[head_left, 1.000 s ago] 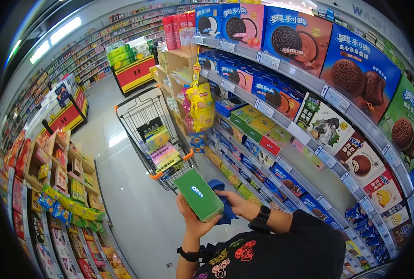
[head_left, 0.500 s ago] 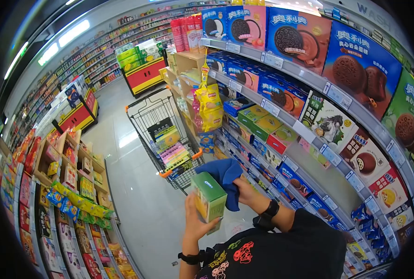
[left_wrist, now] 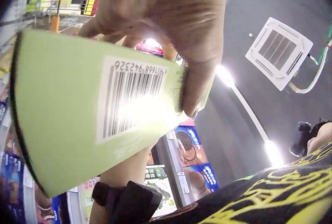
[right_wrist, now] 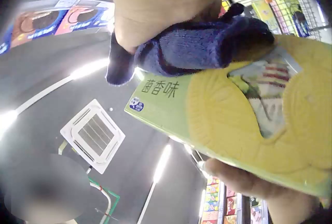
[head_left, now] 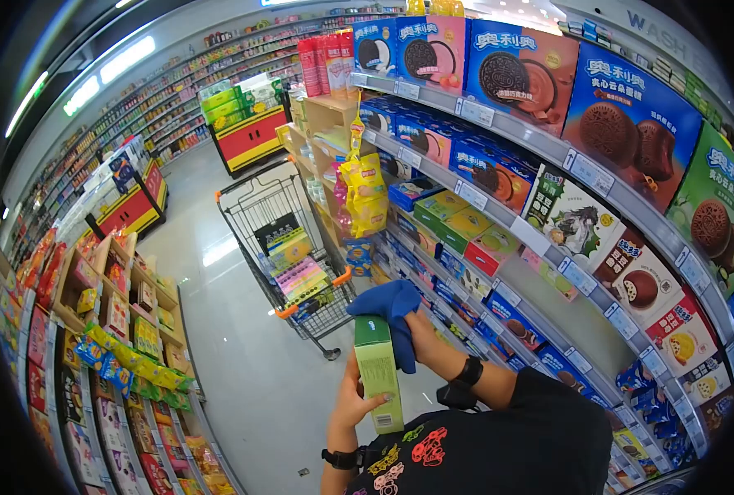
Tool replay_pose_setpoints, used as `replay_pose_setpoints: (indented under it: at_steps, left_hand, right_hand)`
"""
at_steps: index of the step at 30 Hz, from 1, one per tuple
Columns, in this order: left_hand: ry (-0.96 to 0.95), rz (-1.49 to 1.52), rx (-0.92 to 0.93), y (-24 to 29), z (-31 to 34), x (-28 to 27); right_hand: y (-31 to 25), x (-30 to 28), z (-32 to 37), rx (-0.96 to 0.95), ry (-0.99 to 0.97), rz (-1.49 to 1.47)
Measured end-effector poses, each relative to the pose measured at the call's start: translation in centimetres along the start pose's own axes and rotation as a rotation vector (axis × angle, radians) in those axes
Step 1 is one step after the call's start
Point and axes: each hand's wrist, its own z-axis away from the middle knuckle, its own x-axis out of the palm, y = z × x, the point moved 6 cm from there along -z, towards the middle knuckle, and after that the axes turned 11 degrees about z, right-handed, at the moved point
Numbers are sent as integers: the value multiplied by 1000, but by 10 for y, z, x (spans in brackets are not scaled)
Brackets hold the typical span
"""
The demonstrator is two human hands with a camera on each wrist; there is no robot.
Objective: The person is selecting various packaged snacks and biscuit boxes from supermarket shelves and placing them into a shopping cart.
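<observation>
My left hand grips a green biscuit box, thumb on its narrow side. In the head view the box stands nearly upright in front of my shirt. Its barcode end faces the left wrist camera, and the left thumb presses beside the label. A blue cloth is bunched in my right hand, over the top and right side of the box. From the right wrist, the knitted cloth lies along the edge of the box's yellow printed face. Most of the right fingers are hidden.
A shopping cart holding several boxes stands ahead on the tiled floor. Shelves of biscuit boxes rise along the right side. A snack rack runs down the left. Red and yellow counters stand farther back.
The box has turned from showing its green top to standing more upright with its narrow side visible. The cloth came out from behind it and now lies against its top and right side.
</observation>
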Motion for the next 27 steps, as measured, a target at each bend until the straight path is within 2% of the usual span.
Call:
replay_pose_setpoints:
  at_steps: [2, 5, 6, 9, 10, 13, 16, 19, 22, 24, 27]
  left_hand:
    - [20, 35, -8, 5, 1, 6]
    - [109, 121, -31, -34, -1, -18]
    - [138, 198, -23, -33, -4, -11]
    - [299, 455, -154, -63, -6, -18]
    - [287, 513, -152, -73, -8, -20]
    - [349, 777, -353, -111, -11, -42]
    - [502, 631, -389, -131, -27, -71]
    - [574, 283, -263, -116, -43, -74]
    - [452, -16, -340, -101, -70, -75]
    - [408, 48, -339, -89, -92, -77]
    - [275, 229, -386, -76, -128, -72]
  right_hand:
    - [9, -1, 9, 82, 83, -64]
    - [40, -23, 9, 212, 116, -99]
    - [46, -30, 11, 248, 186, -115]
    - [83, -61, 12, 389, 220, -100]
    - [89, -68, 14, 432, 240, -41]
    - [96, -77, 19, 577, 299, -5]
    - [106, -90, 15, 455, 258, -138]
    - [114, -89, 20, 525, 305, -184]
    - [120, -96, 8, 474, 264, -211]
    - [96, -90, -13, 414, 232, -250]
    - [95, -120, -45, 347, 277, -275]
